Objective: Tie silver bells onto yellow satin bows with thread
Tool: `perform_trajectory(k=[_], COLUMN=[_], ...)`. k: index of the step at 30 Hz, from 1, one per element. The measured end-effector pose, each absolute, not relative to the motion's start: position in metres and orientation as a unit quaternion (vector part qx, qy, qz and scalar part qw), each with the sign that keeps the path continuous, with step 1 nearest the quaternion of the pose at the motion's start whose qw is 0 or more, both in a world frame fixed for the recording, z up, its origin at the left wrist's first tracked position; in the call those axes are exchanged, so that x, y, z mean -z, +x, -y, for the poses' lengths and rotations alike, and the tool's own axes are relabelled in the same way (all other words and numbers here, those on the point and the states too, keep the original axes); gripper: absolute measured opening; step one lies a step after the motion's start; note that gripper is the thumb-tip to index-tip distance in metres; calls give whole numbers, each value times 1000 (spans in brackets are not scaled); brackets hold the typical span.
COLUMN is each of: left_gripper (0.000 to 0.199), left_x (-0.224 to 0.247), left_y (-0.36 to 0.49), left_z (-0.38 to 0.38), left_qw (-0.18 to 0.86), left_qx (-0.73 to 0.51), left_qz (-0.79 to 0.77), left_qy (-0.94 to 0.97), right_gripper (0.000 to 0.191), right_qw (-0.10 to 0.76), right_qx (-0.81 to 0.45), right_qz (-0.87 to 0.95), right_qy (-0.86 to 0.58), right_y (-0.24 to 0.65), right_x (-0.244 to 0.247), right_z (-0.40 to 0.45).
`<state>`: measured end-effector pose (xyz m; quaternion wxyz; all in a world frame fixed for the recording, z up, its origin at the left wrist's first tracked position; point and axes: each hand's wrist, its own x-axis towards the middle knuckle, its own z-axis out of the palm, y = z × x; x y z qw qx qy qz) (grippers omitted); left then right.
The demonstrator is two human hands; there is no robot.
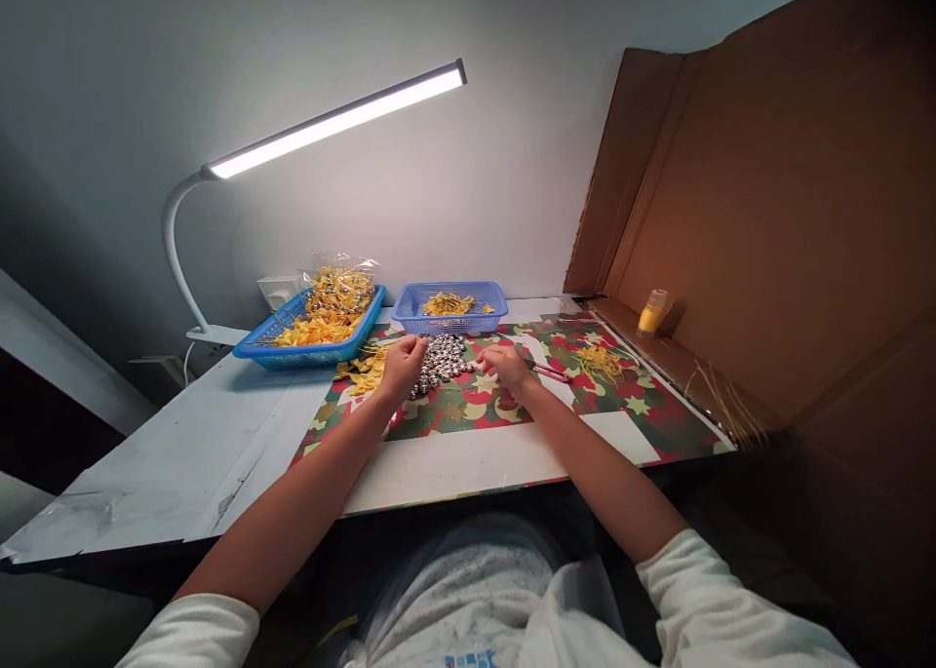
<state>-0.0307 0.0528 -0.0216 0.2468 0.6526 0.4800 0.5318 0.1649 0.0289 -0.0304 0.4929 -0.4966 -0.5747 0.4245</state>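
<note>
My left hand [403, 367] is closed at the left edge of a pile of silver beads [443, 358]; what its fingers hold is too small to name. To the right of the pile is my right hand [506, 369], its fingertips pinched together and pointing left, and anything between them is too small to make out. Yellow petal-like pieces [366, 370] lie left of my left hand. A pink-handled tool [550, 372] rests just right of my right hand. Farther right, a bunch of thin yellow stems [600, 363] lies on the patterned sheet [453, 414].
A blue basket [292, 358] of yellow pieces and silver beads stands at the back left. Behind the beads is a smaller basket [449, 325] with yellow pieces. A lamp [336, 122] hangs above. Cardboard [775, 219] and a yellow-filled bottle [651, 314] are at the right.
</note>
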Motion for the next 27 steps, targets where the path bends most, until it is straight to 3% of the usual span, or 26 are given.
perform_trajectory(k=[5, 10, 13, 21, 27], left_gripper=[36, 34, 33, 32, 31], left_x=[17, 13, 12, 13, 12], left_y=[-22, -20, -20, -25, -22], left_z=[-46, -39, -39, -43, -40], left_qw=[316, 371, 378, 362, 384], left_qx=[-510, -480, -472, -488, -477], left_qz=[-430, -378, -381, -410, -379], left_qy=[674, 700, 700, 680, 694], right_gripper=[13, 26, 19, 22, 27], right_qw=[505, 468, 468, 485, 441], right_qx=[-424, -422, -416, -500, -525], right_qz=[586, 666, 688, 612, 636], right_qy=[-471, -399, -367, -374, -355], right_y=[163, 143, 141, 158, 140], right_x=[26, 29, 29, 24, 28], right_z=[-25, -16, -14, -22, -12])
